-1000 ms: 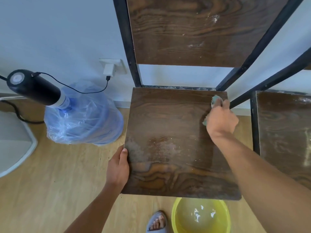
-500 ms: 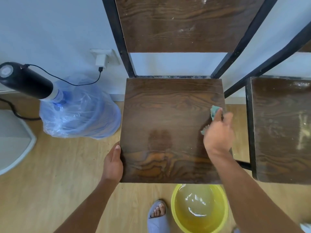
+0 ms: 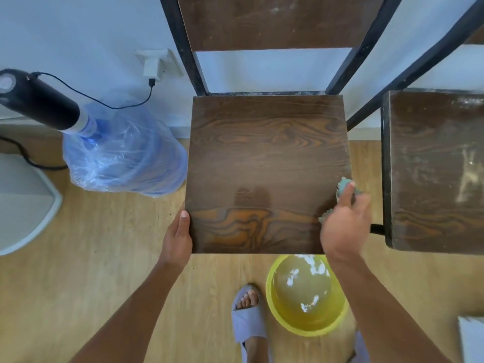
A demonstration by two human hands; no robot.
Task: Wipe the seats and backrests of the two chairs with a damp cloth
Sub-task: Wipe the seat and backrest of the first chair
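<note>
From where I watch, the left side of the floor (image 3: 110,258) is crowded near the wall: a water jug (image 3: 123,155) wrapped in plastic with a black pump (image 3: 39,100) on its neck, its cable running to a charger (image 3: 152,66) in the wall socket. Bare wood floor lies open between the jug and the first chair.

My left hand (image 3: 178,237) grips the front left corner of the first chair's seat (image 3: 262,158), thumb on top, fingers curled under the edge. That seat looks dark and mostly clean; its backrest (image 3: 277,22) above shows pale specks.

My right hand (image 3: 343,221) is clenched on the green cloth (image 3: 343,187), pressed to the seat's right edge near the front corner, the cloth poking out past the fingertips and under the palm.

Only a narrow gap separates this seat from the second chair's seat (image 3: 434,169), which is streaked with pale dust.

On the floor, just in front of the first seat, sits one yellow basin (image 3: 306,328) of water, with one slippered foot (image 3: 248,315) beside it.

I count two chairs, one cloth, one basin.
</note>
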